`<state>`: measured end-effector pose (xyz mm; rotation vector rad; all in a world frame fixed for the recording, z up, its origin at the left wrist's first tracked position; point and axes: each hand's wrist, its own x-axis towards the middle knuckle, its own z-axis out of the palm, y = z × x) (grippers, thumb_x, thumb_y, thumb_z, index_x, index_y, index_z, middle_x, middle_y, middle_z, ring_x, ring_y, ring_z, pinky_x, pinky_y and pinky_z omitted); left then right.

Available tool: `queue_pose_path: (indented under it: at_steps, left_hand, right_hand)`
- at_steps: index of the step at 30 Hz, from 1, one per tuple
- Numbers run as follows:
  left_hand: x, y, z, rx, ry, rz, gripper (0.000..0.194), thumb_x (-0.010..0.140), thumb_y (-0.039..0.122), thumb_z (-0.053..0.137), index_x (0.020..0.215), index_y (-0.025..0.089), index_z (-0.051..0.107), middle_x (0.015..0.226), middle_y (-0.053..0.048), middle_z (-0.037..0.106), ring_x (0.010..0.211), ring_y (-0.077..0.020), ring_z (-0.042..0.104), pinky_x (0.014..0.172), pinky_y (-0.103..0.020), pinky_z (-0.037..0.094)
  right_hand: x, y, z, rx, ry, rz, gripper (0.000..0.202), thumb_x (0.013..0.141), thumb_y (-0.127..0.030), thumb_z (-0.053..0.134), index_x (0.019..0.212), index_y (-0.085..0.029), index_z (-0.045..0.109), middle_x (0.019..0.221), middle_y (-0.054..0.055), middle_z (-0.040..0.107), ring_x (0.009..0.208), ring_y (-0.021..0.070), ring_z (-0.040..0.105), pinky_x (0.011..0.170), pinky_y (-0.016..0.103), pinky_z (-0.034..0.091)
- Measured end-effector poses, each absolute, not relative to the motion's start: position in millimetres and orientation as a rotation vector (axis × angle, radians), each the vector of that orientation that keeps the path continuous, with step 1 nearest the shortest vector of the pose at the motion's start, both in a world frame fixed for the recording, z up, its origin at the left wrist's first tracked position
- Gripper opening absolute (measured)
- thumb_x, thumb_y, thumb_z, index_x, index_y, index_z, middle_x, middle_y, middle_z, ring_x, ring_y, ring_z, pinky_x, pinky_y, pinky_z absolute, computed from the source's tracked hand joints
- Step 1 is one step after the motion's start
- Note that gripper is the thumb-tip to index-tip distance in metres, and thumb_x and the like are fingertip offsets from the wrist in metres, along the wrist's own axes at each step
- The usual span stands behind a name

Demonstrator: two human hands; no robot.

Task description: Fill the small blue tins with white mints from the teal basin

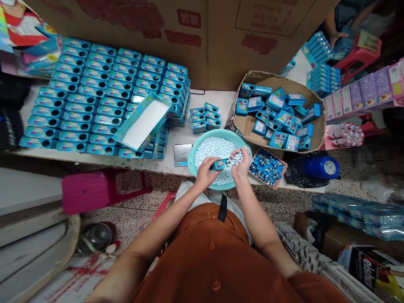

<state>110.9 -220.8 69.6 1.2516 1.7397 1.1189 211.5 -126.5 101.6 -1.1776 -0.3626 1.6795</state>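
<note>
My left hand (205, 171) is closed around a small blue candy tin (220, 164), held on its side over a round turquoise basin (191, 156). Small pale candies (211, 147) fill the basin. My right hand (240, 164) cups a heap of the same candies (236, 158) against the tin's right end, fingers curled about them. To the right of the basin, a shallow box (282, 179) holds many blue and silver round caps (267, 167). Behind it stands a cut-down carton (249, 132) with loose blue tins (279, 103) lying at all angles.
Rows of blue tins (104, 101) cover the table's left, with an open blue tray (145, 122) on top. A small group of tins (205, 118) stands behind the basin. Tall cardboard (221, 54) walls the back. A pink stool (85, 191) lies left; another person's hand (337, 38) shows upper right.
</note>
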Motion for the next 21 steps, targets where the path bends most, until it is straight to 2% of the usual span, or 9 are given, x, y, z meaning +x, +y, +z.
queue_pose_path:
  at_steps: [10,21]
  left_hand:
    - [114.1,-215.4,71.5,1.235,1.723,1.161,0.036,0.074,0.018,0.066,0.109,0.023,0.061,0.109,-0.006,0.06,0.105,-0.0207,0.057,0.091,-0.033,0.045]
    - [115.8,-213.4,69.9,1.227,1.725,1.223,0.036,0.074,0.02,0.068,0.109,0.023,0.062,0.109,-0.005,0.06,0.104,-0.0192,0.058,0.092,-0.033,0.046]
  right_hand:
    - [208.7,-126.6,101.9,-1.23,-0.535,1.559,0.029,0.078,-0.041,0.055,0.059,-0.019,0.049,0.056,-0.005,0.05,0.053,0.008,0.051,0.057,0.022,0.045]
    - [206.5,-121.2,107.1,-1.173,-0.562,1.563,0.031,0.08,-0.039,0.054,0.058,-0.02,0.046,0.055,-0.006,0.046,0.05,0.007,0.048,0.054,0.022,0.042]
